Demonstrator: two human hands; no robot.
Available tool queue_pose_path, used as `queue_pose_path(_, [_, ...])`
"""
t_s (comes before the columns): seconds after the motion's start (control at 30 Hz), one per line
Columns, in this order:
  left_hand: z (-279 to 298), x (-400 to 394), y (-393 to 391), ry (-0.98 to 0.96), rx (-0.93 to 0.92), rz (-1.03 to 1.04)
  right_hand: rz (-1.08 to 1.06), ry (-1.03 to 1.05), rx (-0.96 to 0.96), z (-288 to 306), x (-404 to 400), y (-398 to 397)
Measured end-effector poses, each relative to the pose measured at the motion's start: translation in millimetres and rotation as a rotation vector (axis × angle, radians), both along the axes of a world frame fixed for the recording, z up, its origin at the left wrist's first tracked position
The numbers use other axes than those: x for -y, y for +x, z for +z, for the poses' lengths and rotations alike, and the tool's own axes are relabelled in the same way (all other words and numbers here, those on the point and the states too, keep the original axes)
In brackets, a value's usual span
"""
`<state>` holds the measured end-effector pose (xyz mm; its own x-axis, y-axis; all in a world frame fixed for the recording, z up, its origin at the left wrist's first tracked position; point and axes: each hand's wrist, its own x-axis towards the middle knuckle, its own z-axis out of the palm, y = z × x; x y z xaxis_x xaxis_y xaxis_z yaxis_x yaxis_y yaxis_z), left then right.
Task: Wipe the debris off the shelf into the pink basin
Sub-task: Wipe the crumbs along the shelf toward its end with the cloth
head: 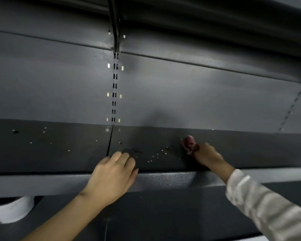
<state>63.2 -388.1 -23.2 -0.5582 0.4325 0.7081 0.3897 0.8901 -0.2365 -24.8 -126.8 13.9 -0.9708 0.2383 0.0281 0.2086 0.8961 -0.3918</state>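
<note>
Dark grey matte metal shelf (233,150), pale crumbs (156,155) scattered mid-surface. Right hand (207,155) clenched around a crumpled pink cloth (188,143); left hand (111,176) loosely curled, empty, on the front edge.

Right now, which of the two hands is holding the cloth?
The right hand, the one with the striped sleeve, grips the pink cloth on the shelf. The left hand holds nothing and rests at the shelf's front edge.
</note>
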Motion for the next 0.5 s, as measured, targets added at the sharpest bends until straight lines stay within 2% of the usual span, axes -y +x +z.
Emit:
queue_pose_path(0.13, [0, 10, 1, -0.027, -0.026, -0.043, 0.089, -0.067, -0.091, -2, 52, 7])
queue_pose_path(0.23, [-2, 9, -1, -0.001, -0.027, -0.06, 0.083, -0.298, -0.176, -1, 54, -1])
queue_pose_path(0.37, [-4, 10, -1, 0.028, -0.01, -0.09, 0.0, -0.71, -0.281, 12, 9, -10])
queue_pose_path(0.5, [-7, 12, -3, 0.04, -0.065, -0.109, -0.157, -0.83, -0.347, 26, -48, -28])
